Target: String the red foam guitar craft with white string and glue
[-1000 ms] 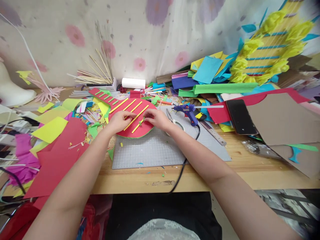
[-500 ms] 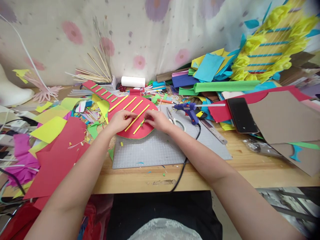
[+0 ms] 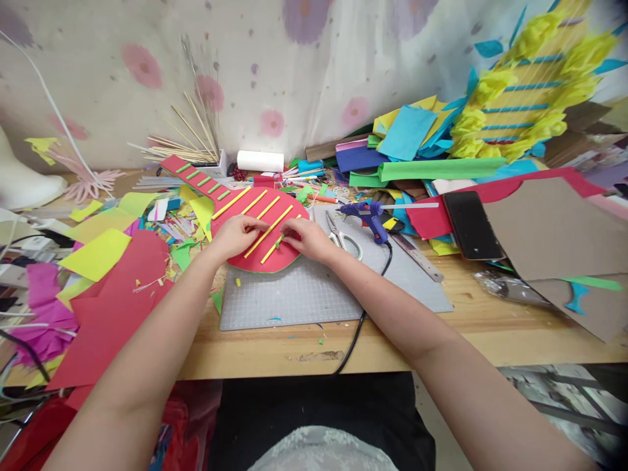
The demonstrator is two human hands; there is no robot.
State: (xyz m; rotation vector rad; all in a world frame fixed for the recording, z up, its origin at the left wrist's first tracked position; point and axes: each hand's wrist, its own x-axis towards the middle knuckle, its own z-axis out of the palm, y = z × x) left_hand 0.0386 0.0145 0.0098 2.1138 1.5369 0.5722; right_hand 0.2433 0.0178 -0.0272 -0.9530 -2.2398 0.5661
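A red paper guitar shape (image 3: 235, 245) lies slantwise on the grey cutting mat (image 3: 289, 301), its neck toward the back left. Yellow strips (image 3: 269, 230) cross its body, and short green strips (image 3: 205, 181) cross the neck. My left hand (image 3: 235, 237) rests on the body with thumb and fingers drawn together by a yellow strip; whatever is between them is hidden. Opposite it, my right hand (image 3: 308, 239) pinches at a small curled green paper piece (image 3: 278, 244) over the lowest yellow strip. Its fingertips are partly hidden.
White-handled scissors (image 3: 350, 243), a purple glue gun (image 3: 366, 216) with a black cord and a metal ruler (image 3: 417, 258) are right of the guitar. A phone (image 3: 473, 226) lies farther right on cardboard. Red paper sheets (image 3: 110, 314) and coloured scraps crowd the left.
Both hands stay nearly where they were on the red guitar shape, with only slight finger movement. The view has shifted a little.
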